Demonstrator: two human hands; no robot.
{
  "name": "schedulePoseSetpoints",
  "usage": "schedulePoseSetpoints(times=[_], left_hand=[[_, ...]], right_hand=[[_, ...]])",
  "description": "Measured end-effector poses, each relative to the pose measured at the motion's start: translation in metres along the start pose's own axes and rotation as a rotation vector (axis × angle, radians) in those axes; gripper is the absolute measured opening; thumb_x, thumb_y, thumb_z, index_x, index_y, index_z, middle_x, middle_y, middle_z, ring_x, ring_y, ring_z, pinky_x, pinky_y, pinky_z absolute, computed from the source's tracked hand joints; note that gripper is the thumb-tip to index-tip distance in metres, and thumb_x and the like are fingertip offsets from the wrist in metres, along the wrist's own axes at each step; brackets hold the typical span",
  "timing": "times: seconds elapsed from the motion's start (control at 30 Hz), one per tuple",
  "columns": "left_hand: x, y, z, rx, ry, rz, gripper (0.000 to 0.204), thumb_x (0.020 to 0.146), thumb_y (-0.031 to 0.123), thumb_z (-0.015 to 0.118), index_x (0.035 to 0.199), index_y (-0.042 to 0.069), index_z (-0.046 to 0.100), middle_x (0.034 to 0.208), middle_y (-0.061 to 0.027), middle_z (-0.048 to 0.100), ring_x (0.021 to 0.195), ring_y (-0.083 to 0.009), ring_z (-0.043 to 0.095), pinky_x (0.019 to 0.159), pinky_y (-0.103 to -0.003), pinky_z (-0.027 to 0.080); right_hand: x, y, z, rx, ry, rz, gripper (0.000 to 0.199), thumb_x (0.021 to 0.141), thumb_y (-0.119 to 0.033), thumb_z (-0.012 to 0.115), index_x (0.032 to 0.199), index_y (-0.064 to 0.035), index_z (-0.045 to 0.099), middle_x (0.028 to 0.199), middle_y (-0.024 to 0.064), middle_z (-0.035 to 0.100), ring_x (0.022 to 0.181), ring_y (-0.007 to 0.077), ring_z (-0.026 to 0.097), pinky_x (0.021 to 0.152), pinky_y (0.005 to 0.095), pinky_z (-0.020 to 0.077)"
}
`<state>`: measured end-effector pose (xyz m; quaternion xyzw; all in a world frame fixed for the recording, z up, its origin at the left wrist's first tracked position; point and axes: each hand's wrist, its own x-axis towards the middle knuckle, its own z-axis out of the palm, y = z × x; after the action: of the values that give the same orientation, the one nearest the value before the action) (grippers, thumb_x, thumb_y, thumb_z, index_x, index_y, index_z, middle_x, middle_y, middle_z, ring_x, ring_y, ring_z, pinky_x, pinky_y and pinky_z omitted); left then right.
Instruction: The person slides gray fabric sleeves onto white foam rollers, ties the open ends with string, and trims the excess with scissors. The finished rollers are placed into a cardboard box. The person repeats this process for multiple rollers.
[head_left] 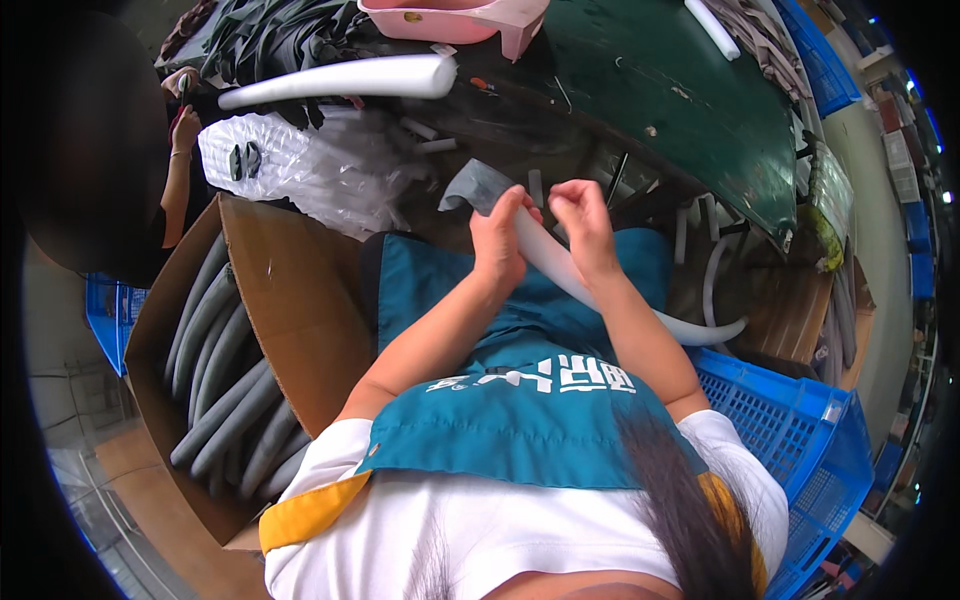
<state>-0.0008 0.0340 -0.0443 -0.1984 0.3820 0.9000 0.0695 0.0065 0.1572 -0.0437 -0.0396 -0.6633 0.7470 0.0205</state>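
One cardboard box (290, 300) — two blue crates (800, 440).

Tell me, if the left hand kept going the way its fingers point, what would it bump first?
Probably the grey sleeve it is pulling over the white foam tube, since the left hand points up toward it; depth is unclear.

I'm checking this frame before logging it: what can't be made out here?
- White foam tube: the part under the left hand and right hand is hidden.
- Grey sleeve: whether the tube is inside it, head view cannot tell.
- Cardboard box: its bottom is covered by grey tubes.
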Motion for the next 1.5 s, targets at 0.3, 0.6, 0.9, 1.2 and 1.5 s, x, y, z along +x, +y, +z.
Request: schedulePoseSetpoints(times=[0.3, 0.6, 0.9, 1.2, 1.5], left_hand=[[-0.004, 0.027, 0.012, -0.074, -0.299, -0.110, 0.033, 0.082, 0.030, 0.069, 0.104, 0.008, 0.058, 0.097, -0.0082, 0.065, 0.092, -0.0202, 0.060, 0.087, -0.037, 0.050], [0.009, 0.019, -0.021, -0.367, -0.272, -0.200, 0.052, 0.082, 0.052, 0.068, 0.108, 0.007, 0.061, 0.114, -0.0093, 0.063, 0.103, -0.0234, 0.061, 0.096, -0.043, 0.047], [-0.024, 0.006, -0.014, -0.112, -0.097, -0.135, 0.021, 0.082, 0.026, 0.069, 0.085, 0.006, 0.062, 0.082, -0.0071, 0.062, 0.081, -0.0196, 0.060, 0.078, -0.035, 0.051], [0.020, 0.105, -0.052, -0.300, -0.165, 0.144, 0.046, 0.087, 0.041, 0.067, 0.113, 0.005, 0.056, 0.109, -0.0093, 0.064, 0.103, -0.0224, 0.061, 0.095, -0.039, 0.049], [0.000, 0.057, -0.048, -0.327, 0.100, 0.002, 0.021, 0.082, 0.020, 0.069, 0.094, 0.006, 0.059, 0.082, -0.0085, 0.063, 0.078, -0.0208, 0.062, 0.077, -0.036, 0.053]], right_hand=[[-0.051, -0.054, -0.019, -0.901, -0.317, -0.256, 0.049, 0.089, -0.032, 0.064, 0.125, -0.0034, 0.047, 0.099, 0.0230, 0.066, 0.084, 0.0384, 0.067, 0.071, 0.0418, 0.0543], [-0.048, -0.044, -0.005, -0.912, -0.370, -0.047, 0.039, 0.090, -0.036, 0.060, 0.103, 0.0005, 0.053, 0.086, 0.0252, 0.066, 0.079, 0.0408, 0.067, 0.068, 0.0454, 0.0539], [-0.033, -0.015, 0.017, -0.492, -0.375, 0.122, 0.042, 0.092, -0.032, 0.060, 0.114, 0.0023, 0.050, 0.103, 0.0201, 0.063, 0.087, 0.0334, 0.065, 0.077, 0.0397, 0.0518], [-0.038, -0.054, -0.032, -0.621, -0.761, 0.407, 0.053, 0.088, -0.050, 0.061, 0.113, -0.0036, 0.051, 0.098, 0.0204, 0.066, 0.089, 0.0349, 0.065, 0.078, 0.0397, 0.0505], [-0.061, -0.056, 0.014, -0.604, -0.474, 0.187, 0.042, 0.094, -0.040, 0.057, 0.098, 0.0022, 0.055, 0.078, 0.0179, 0.065, 0.061, 0.0244, 0.066, 0.056, 0.0335, 0.0514]])
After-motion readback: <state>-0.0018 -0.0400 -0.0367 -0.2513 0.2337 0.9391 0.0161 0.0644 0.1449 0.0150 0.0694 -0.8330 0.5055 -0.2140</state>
